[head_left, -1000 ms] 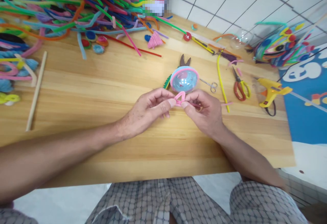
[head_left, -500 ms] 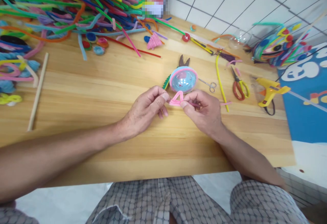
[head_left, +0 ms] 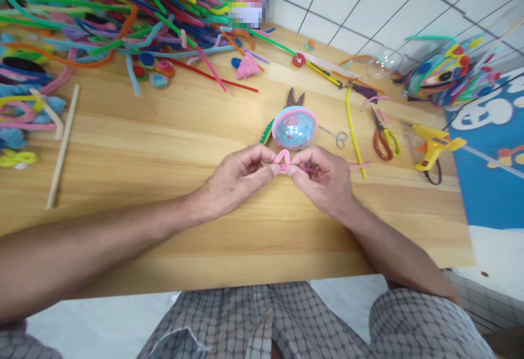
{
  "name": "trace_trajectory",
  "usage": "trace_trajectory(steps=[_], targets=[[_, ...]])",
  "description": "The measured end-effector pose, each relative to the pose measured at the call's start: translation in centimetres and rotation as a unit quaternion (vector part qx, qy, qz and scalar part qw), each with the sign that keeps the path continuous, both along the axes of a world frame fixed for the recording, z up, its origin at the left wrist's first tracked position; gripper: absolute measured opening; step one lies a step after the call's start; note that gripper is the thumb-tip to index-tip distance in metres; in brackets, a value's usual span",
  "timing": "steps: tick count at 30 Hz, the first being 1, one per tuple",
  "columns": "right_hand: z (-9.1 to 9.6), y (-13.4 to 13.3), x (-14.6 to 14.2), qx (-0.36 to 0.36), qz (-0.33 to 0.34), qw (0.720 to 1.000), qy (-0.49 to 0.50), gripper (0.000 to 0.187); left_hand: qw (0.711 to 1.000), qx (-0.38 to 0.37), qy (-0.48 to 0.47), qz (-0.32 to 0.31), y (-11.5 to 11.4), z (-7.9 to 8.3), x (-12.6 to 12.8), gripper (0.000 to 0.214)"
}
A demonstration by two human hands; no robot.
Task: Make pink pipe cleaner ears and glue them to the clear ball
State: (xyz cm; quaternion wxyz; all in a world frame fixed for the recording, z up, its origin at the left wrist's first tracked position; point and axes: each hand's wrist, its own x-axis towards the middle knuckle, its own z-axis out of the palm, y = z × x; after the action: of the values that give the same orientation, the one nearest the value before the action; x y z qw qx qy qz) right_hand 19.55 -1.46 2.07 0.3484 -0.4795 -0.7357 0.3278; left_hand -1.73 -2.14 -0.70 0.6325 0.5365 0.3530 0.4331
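Observation:
Between my two hands is a pink pipe cleaner [head_left: 282, 156] bent into a small triangle, its loose end running out to the right past my right hand. My left hand [head_left: 248, 176] pinches the triangle's left corner between thumb and fingertips. At the other corner, my right hand [head_left: 323, 176] is closed on the same pipe cleaner. Just beyond the fingers sits a clear dome [head_left: 295, 130] with a pink and light blue rim. Behind it, pliers [head_left: 268, 130] with a green handle are partly hidden.
Small metal scissors [head_left: 339, 139], a yellow pipe cleaner [head_left: 354, 132], red-and-yellow scissors [head_left: 382, 143] and a yellow glue gun [head_left: 434, 143] lie to the right. A heap of coloured pipe cleaners [head_left: 123, 10] fills the back left. A wooden stick [head_left: 63, 149] lies at left; a pink wrapped triangle [head_left: 248, 66] lies farther back.
My left hand has moved right and closed on the triangle's left corner, where its fingertips were at the edge before. My right hand has hardly moved.

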Motion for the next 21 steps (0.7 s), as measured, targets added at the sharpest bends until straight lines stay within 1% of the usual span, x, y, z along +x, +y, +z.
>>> trace_trajectory(steps=[5, 15, 21], targets=[[0.13, 0.10, 0.04, 0.005, 0.002, 1.000, 0.004, 0.014, 1.000, -0.001, -0.009, -0.023, 0.21, -0.36, -0.31, 0.031], [0.31, 0.11, -0.08, -0.014, 0.022, 0.999, 0.026, 0.013, 1.000, -0.005, -0.003, -0.018, 0.20, -0.35, -0.38, 0.033], [0.22, -0.02, -0.16, -0.024, 0.023, 0.999, 0.024, 0.013, 1.000, 0.011, -0.009, -0.022, 0.21, -0.62, -0.43, 0.029]])
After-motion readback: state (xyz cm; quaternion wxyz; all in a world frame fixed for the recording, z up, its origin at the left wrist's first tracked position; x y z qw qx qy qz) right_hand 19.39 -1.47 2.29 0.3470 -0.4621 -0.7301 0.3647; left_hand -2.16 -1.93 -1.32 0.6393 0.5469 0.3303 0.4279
